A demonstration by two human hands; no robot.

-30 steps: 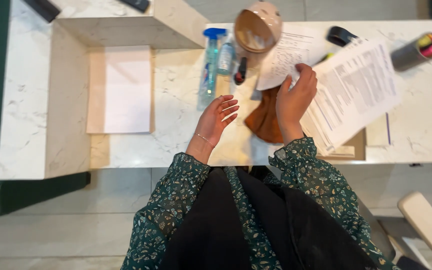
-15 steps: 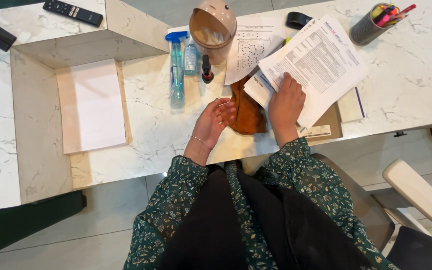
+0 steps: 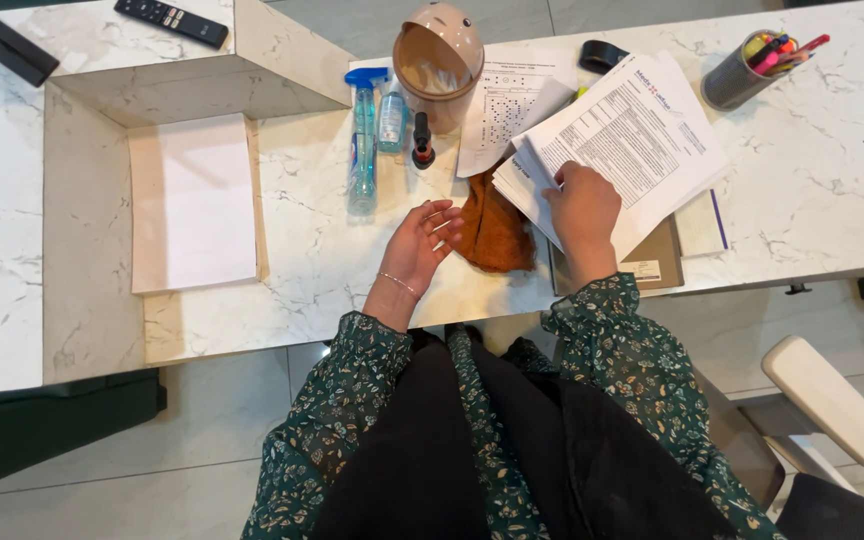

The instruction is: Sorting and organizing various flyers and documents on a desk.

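Pressing your right hand (image 3: 584,205) flat on the papers (image 3: 642,135), keep its fingers together. Your left hand (image 3: 422,240) hovers empty, fingers apart, beside the brown cloth (image 3: 497,235); square the sheets gently

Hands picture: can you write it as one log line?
right hand: pressing on printed papers | left hand: open, palm up, empty | orange cloth: between the hands | marble desk

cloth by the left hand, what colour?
Rust orange-brown, plain; the cloth lies between both hands in the head view.
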